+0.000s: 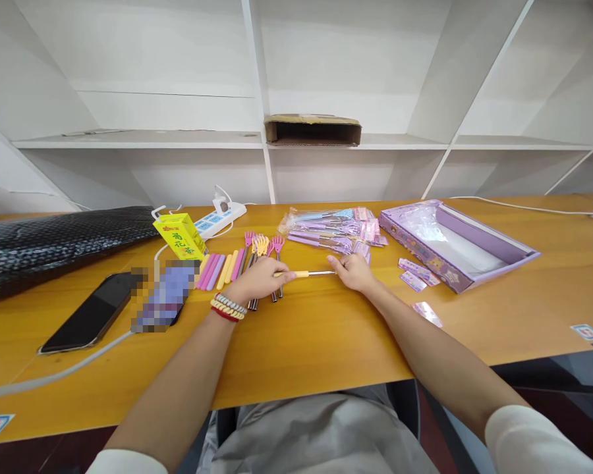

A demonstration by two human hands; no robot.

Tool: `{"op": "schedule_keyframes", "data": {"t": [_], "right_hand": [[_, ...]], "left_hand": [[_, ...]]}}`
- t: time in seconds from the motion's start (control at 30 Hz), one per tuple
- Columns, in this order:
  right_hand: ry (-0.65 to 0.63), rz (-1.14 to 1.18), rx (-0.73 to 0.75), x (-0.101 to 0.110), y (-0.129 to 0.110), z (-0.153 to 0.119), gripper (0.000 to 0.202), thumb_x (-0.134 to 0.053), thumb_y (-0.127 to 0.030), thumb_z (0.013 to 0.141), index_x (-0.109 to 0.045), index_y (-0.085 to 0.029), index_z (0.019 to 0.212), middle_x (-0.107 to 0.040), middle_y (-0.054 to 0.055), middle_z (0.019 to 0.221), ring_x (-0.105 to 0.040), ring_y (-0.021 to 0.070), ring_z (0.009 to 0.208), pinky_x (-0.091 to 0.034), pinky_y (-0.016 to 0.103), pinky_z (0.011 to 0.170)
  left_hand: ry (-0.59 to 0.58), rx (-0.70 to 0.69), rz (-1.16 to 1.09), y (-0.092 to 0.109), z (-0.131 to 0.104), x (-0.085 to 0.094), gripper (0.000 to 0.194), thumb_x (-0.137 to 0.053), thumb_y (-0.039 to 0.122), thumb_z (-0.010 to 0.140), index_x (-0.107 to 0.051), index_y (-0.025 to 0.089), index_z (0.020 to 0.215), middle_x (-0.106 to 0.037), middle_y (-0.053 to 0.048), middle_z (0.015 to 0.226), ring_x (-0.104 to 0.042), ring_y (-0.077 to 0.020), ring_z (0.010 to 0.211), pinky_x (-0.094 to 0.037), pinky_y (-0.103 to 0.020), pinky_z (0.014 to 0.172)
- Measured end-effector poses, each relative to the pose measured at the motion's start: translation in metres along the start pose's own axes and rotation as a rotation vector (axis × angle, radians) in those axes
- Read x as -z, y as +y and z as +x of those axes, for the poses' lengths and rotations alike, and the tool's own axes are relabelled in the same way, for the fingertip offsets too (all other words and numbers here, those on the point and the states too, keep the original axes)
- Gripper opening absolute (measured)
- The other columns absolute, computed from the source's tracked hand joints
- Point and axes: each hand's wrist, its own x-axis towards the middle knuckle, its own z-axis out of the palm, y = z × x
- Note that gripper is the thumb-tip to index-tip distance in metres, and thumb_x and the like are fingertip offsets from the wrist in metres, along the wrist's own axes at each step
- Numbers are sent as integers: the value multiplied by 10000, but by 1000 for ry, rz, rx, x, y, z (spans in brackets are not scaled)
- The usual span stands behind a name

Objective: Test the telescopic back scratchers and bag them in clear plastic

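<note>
My left hand (261,276) is closed around the yellow handle of a back scratcher (319,272) with a thin metal rod. At the rod's other end, my right hand (354,271) pinches it and hides the tip. Beside and partly beneath my left hand lie metal rods with pink and yellow claw heads (261,245). Loose handles (216,271) in pink, purple and yellow lie in a row to the left. Beyond my hands is a pile of bagged back scratchers (321,230), mostly purple. Small printed cards (414,281) lie right of my right hand.
An open purple display box (494,271) stands at the right. On the left are a yellow drink carton (180,237), a power strip (222,220), a black phone (91,313), a pixelated item (167,296) and a black bundle (69,247). A cardboard box (312,121) sits on the white shelf (153,139).
</note>
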Motion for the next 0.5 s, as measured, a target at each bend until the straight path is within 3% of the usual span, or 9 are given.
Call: {"op": "schedule_keyframes", "data": {"t": [0.33, 0.5], "right_hand": [[98, -171, -74, 0, -9, 0, 595, -344, -457, 868, -416, -176, 348, -455, 55, 374, -365, 113, 402, -212, 283, 498], [75, -230, -60, 4, -12, 0, 588, -344, -433, 879, -514, -169, 382, -495, 62, 394, -402, 124, 417, -202, 291, 503]], "left_hand": [[24, -12, 22, 14, 4, -13, 439, -426, 463, 820, -469, 155, 511, -412, 28, 442, -326, -80, 445, -234, -238, 458], [57, -36, 98, 25, 2, -15, 459, -381, 466, 850, -486, 162, 521, -447, 11, 444, -336, -89, 442, -245, -255, 477]]}}
